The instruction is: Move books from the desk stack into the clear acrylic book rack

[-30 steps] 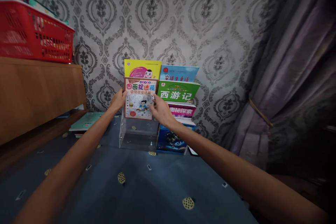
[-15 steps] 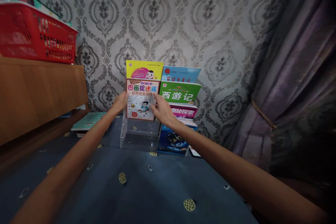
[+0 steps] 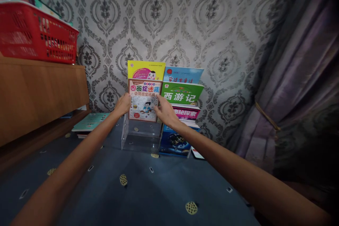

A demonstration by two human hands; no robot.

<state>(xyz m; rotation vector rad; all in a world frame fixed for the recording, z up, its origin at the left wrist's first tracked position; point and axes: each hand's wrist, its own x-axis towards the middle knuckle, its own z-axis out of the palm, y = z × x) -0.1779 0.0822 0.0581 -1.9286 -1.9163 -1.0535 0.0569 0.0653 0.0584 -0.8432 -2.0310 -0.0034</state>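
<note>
A brown-bordered picture book [image 3: 143, 104] stands upright in the left column of a clear acrylic rack [image 3: 140, 143], in front of a yellow book [image 3: 145, 65]. My left hand [image 3: 123, 104] grips the picture book's left edge. On its right edge, the fingers of my right hand [image 3: 164, 110] are closed. The right column holds a light blue book [image 3: 182, 74], a green book [image 3: 182, 93], a pink book [image 3: 186, 113] and a dark blue book [image 3: 174, 143], one below another. Under the picture book, the rack's lower left tiers show bare clear plastic.
A teal book [image 3: 88, 122] lies on a small stack left of the rack. A red basket [image 3: 37, 35] sits on a wooden cabinet [image 3: 42, 95] at the left. Beside the rack's right foot is a phone-like object [image 3: 197, 154]. A curtain [image 3: 296, 70] hangs at the right.
Both hands and the picture book have shifted very slightly to the right in the view. The hold on the book looks the same.
</note>
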